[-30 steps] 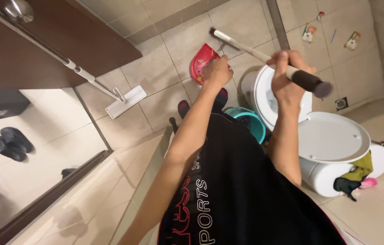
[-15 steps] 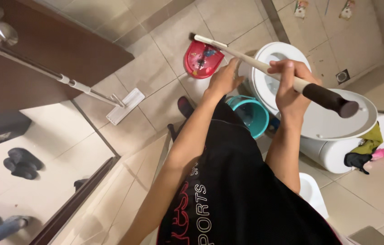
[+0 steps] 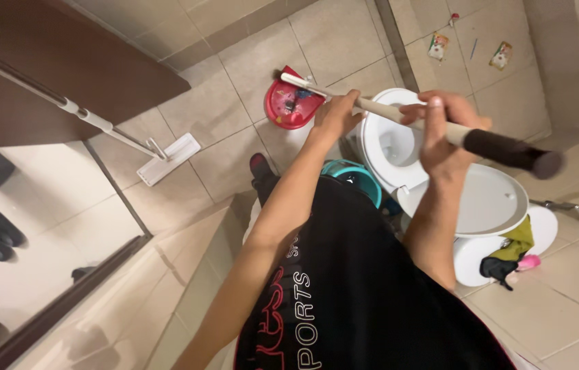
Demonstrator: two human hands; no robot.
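Hands: left hand point(image 3: 336, 115) now clasps broom handle point(image 3: 399, 114) (earlier open); right hand point(image 3: 443, 130) keeps hold.

Both hands — left hand point(image 3: 336, 116), right hand point(image 3: 442, 130) — gripping broom handle point(image 3: 399, 114), over toilet point(image 3: 399, 147)

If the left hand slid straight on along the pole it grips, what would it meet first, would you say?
Probably the red dustpan: the left hand points up-left along the pole, whose far end lies over it. Only floor tile shows between, though depth is unclear.
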